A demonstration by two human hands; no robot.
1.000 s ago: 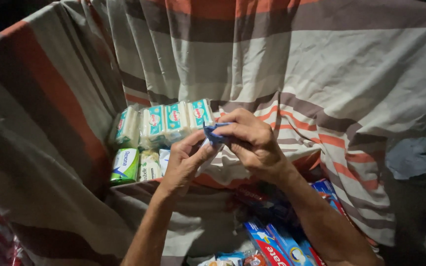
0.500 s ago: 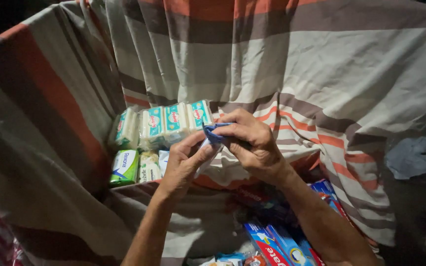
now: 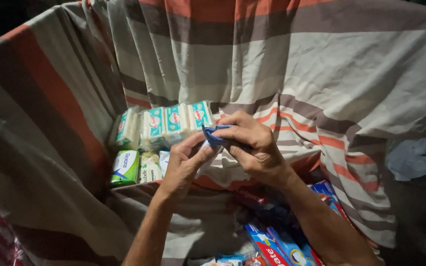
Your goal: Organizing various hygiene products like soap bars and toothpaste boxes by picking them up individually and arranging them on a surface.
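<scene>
A small blue packet (image 3: pixel 214 135) sits pinched between both hands: left hand (image 3: pixel 183 165) grips below, right hand (image 3: pixel 252 145) clamps its top edge. White soap bars (image 3: pixel 166 123) stand just left. Striped cloth (image 3: pixel 321 64) walls crowd around; toothpaste boxes (image 3: pixel 277 244) lie beneath.

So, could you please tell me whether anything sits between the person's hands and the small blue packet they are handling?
Nothing visible does. The left hand and the right hand both already pinch the blue packet directly, above the striped cloth and beside the row of white soap bars.
</scene>
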